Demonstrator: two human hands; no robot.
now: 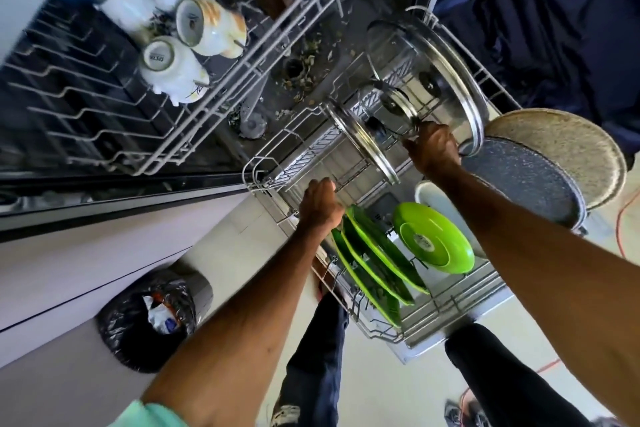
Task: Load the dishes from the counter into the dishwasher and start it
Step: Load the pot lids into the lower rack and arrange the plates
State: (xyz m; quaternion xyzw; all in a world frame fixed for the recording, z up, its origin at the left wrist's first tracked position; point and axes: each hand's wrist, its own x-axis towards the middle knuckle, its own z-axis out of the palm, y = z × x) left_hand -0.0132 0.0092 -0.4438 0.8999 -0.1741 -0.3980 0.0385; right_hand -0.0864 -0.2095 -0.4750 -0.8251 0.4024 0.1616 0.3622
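Mint-green sleeve [145, 414] is nearest my view, on the left arm. Left hand [320, 206]: fingers [323, 185] curled tight round a wire of the grey wire lower rack [256, 170], which stands out of the machine. Right hand [434, 147]: fingertips [420, 130] pinched narrow on the near rim of the small round glass lid with steel rim [394, 102]. I read it as held, though the knuckles partly hide the contact. That lid stands on edge in the rack, tilted, between the large steel-rimmed glass lid [450, 73] behind and a third steel-rimmed lid [363, 146] in front, close to both. Key relation: the lid is straight ahead of the right fingers, face running across the rack, roughly parallel to its neighbours. The left hand is well apart from it, nearer the upright green plastic plates [377, 270] and green bowl [433, 239]. My read: seating the lid between tines, so keep it edge-on and don't knock the neighbours. Grey speckled frying pan [519, 184] sits just right of the right wrist.
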